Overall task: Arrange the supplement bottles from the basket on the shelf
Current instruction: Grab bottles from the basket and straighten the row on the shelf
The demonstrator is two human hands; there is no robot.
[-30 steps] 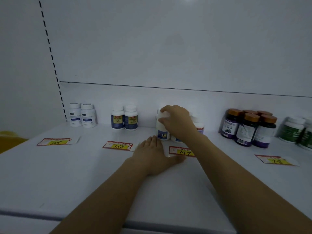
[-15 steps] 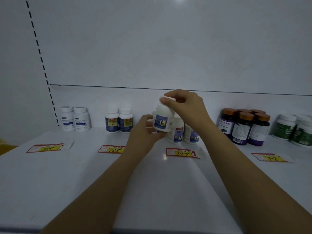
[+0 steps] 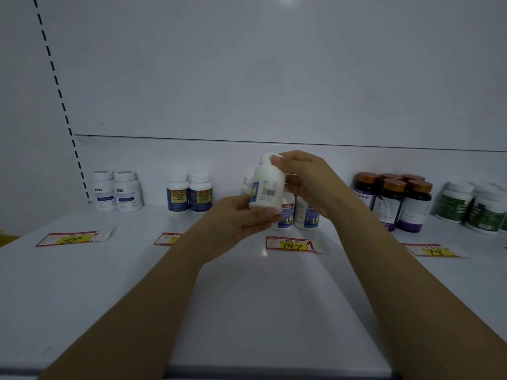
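Holding a white supplement bottle (image 3: 266, 187) above the shelf (image 3: 260, 297), both hands share the load: the left hand (image 3: 241, 220) cups its base with fingers closed round it, the right hand (image 3: 304, 179) pinches the cap end. The bottle is lifted clear, its barcode side facing the camera. Two like bottles (image 3: 297, 215) stand just behind, above the 147 price tag (image 3: 292, 244). Judgement: turn the printed front outward, then set it upright beside its fellows, level with them and not knocking them.
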